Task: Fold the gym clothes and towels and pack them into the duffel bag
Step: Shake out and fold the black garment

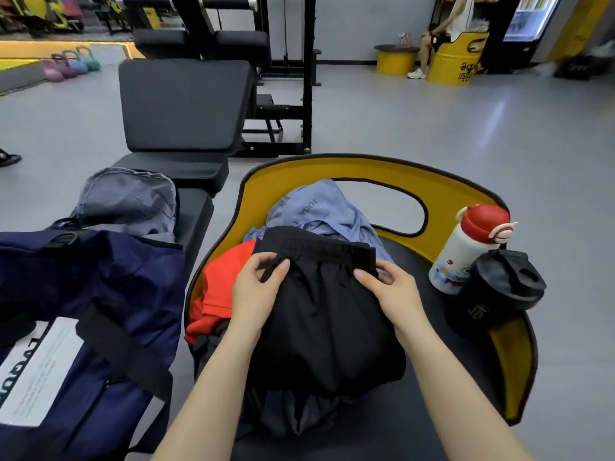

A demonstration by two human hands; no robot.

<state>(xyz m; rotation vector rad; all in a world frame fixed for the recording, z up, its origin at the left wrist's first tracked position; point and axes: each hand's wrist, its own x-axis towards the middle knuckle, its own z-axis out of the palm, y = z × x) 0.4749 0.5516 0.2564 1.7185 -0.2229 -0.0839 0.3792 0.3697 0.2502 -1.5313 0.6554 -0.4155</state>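
Black shorts point(327, 327) lie on top of a heap of clothes on a yellow barrel seat point(376, 176). My left hand point(258, 287) pinches the left end of their elastic waistband. My right hand point(391, 289) pinches the right end. Under the shorts lie a red garment point(221, 291) on the left and a light blue towel or shirt point(316, 211) behind. The navy duffel bag point(83, 311) sits on a bench to the left, its grey-lined flap point(128, 201) thrown open.
A white bottle with a red lid point(466, 247) and a black shaker cup point(502, 284) stand at the seat's right side. Black padded benches point(183, 104) and a rack stand ahead. A person sits on a yellow barrel seat point(456, 63) far right. Kettlebells point(71, 63) far left.
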